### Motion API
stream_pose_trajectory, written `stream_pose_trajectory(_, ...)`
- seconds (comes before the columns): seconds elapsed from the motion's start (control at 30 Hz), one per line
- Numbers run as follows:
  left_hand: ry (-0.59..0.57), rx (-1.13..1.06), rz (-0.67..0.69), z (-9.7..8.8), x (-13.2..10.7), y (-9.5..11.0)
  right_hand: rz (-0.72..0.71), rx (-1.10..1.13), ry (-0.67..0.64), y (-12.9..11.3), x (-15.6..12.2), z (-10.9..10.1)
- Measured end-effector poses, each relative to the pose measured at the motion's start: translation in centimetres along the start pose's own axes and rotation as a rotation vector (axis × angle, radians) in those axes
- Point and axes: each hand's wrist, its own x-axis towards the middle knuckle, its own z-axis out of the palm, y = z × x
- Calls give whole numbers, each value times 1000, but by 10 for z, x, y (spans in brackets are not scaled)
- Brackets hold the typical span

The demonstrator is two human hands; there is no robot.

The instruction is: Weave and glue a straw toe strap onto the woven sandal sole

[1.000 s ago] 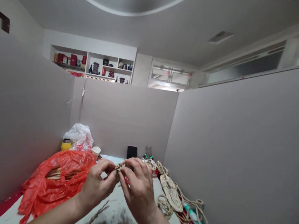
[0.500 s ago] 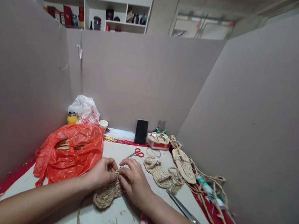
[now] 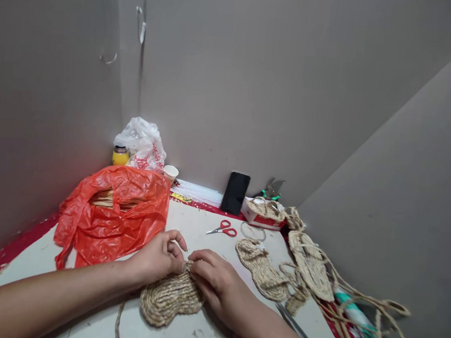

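Grey partition walls close round a pale worktop (image 3: 202, 221) edged in red. Both hands meet at the far end of a woven straw sole (image 3: 171, 301), which lies flat on the worktop just beneath them. The left hand (image 3: 160, 259) curls its fingers down onto the weave with the forefinger lifted. The right hand (image 3: 214, 279) is half closed, its fingertips pressed to the same edge and touching the left. Beyond the left hand slumps a red plastic bag (image 3: 109, 223) with straw stalks at its mouth. Beyond the right hand lie small red scissors (image 3: 222, 230) and a dark phone (image 3: 235, 192) propped against the wall, and to its right a finished straw sandal (image 3: 261, 269) lies among loose cords. The weave could slacken, I judge, if either grip slips off that edge, and a long metal blade (image 3: 293, 321) just beside the right forearm could snag or nick it. Whatever the fingertips pinch is hidden between them. A cord trailing from the sole runs out of view below, and the tangle further right is cut off.
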Motion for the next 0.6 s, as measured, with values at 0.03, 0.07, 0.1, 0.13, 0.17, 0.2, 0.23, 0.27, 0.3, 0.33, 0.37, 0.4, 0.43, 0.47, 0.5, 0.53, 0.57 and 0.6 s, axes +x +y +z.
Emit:
stream_pose_trajectory(0.03,-5,-18,-19,0,0,0,-10,-7,-3,1,-1,0)
stream_pose_trajectory(0.07,-5,-25,-33,0,0,1,-19,-17,-7,1,-2,0)
stream_pose_trajectory(0.1,-5,-26,-42,1,0,1,-25,-30,-10,1,-3,0)
stream_pose_trajectory(0.13,-5,-28,-47,2,-1,2,-26,-43,-16,2,-4,0)
stream_pose_trajectory(0.17,1,-19,-31,3,-2,3,-19,-54,-21,2,-4,0)
stream_pose_trajectory(0.2,13,6,10,5,-3,3,-12,-62,-24,2,-3,-1)
stream_pose_trajectory(0.23,26,50,69,6,-4,4,-10,-70,-20,2,-3,-1)
stream_pose_trajectory(0.27,41,108,136,8,-6,5,-15,-75,-12,2,-2,-2)
stream_pose_trajectory(0.3,51,170,200,9,-7,5,-20,-78,1,2,-2,-2)
stream_pose_trajectory(0.33,53,227,246,10,-8,5,-19,-77,11,2,-1,-2)
stream_pose_trajectory(0.37,46,267,268,10,-9,6,-7,-74,21,2,-1,-1)
stream_pose_trajectory(0.4,34,284,268,11,-10,6,8,-66,28,2,0,-1)
stream_pose_trajectory(0.43,23,291,260,11,-10,6,21,-54,33,2,0,0)
stream_pose_trajectory(0.47,15,290,251,10,-11,6,22,-39,38,3,0,1)
stream_pose_trajectory(0.5,6,285,241,10,-11,6,8,-24,46,4,-1,2)
stream_pose_trajectory(0.53,-2,278,234,10,-11,6,-19,-9,58,5,-1,3)
stream_pose_trajectory(0.57,-7,272,228,10,-11,6,-51,4,74,6,-2,3)
stream_pose_trajectory(0.6,-14,264,222,10,-11,7,-78,13,90,6,-2,3)
